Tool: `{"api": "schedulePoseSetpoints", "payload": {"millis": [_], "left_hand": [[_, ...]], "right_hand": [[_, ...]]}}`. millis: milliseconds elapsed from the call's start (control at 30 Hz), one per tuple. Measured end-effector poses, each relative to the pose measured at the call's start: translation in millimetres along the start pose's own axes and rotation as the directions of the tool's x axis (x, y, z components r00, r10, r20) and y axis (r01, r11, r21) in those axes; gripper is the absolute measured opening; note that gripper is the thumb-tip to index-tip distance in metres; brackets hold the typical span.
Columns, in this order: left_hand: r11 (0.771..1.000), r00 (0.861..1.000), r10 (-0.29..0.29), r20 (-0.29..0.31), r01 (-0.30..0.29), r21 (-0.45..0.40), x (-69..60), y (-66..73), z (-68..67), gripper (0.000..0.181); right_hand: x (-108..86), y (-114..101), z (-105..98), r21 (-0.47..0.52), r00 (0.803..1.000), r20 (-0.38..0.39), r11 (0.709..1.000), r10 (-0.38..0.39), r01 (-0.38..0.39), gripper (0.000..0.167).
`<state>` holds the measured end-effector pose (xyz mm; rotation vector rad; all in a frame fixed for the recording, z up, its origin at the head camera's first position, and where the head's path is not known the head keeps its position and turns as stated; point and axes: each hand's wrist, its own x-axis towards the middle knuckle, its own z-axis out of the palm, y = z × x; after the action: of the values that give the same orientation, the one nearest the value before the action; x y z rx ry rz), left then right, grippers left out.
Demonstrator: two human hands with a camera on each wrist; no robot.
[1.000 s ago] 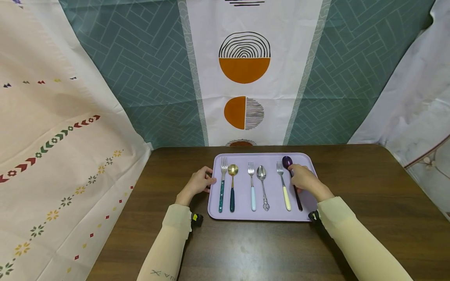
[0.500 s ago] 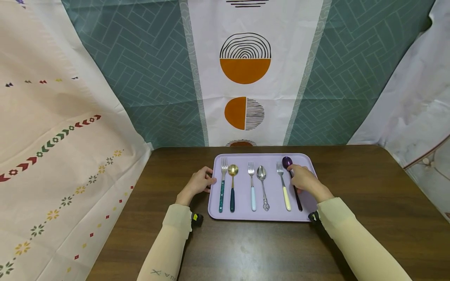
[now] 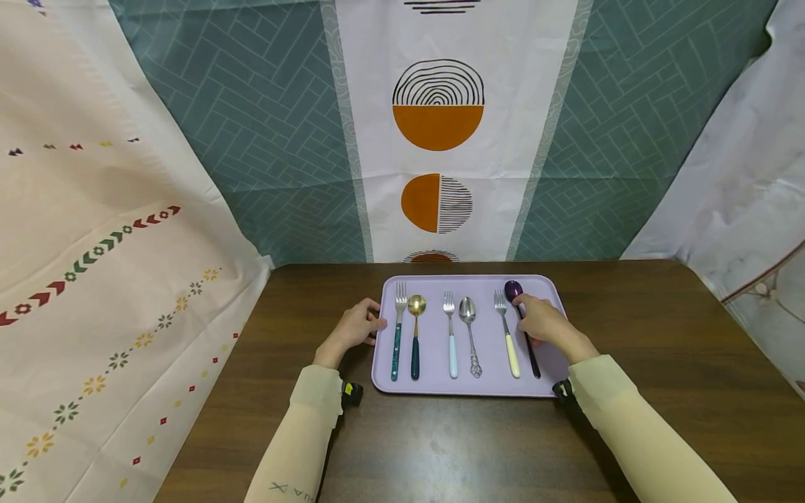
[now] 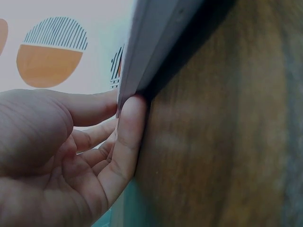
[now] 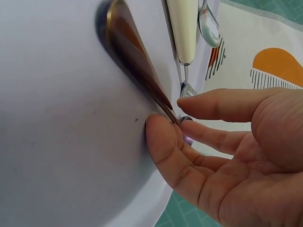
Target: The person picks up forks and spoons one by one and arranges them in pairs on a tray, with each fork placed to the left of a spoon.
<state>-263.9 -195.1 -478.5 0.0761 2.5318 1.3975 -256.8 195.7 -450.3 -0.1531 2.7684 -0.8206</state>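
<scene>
A lilac tray (image 3: 432, 385) lies on the table bearing forks and spoons set out in pairs. My left hand (image 3: 351, 328) grips its left edge, thumb on the rim and fingers curled below, as the left wrist view shows. Over the tray's right part, my right hand (image 3: 546, 323) pinches the dark handle of a purple spoon (image 3: 513, 288) between thumb and fingers. The spoon's handle (image 5: 132, 52) slants along the tray in the right wrist view; the hand hides part of it. Just left of that spoon lies a fork with a cream handle (image 3: 513, 356).
Mid-tray lie a fork with a pale blue handle (image 3: 453, 356) and a silver spoon (image 3: 468, 311). Toward the left are a green-handled fork (image 3: 396, 349) and a gold spoon (image 3: 416, 304). The wooden table (image 3: 440, 447) ends at a patterned cloth (image 3: 302, 140) behind.
</scene>
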Motion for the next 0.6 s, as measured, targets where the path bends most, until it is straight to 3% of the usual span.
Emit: {"api": "schedulePoseSetpoints", "payload": {"millis": [467,600], "left_hand": [[0.999,1.0,-0.001,-0.013,0.001,0.034,1.1,-2.6,-1.2,0.037],[0.998,1.0,-0.003,-0.018,0.004,0.057,1.0,-2.8,-1.5,0.038]], "right_hand": [[-1.6,-2.9,-3.4,-0.013,0.997,0.042,0.998,-0.063,0.063,0.055],[-3.2,-3.6,-5.5,-0.037,0.997,0.012,0.997,-0.074,0.074,0.052]]}}
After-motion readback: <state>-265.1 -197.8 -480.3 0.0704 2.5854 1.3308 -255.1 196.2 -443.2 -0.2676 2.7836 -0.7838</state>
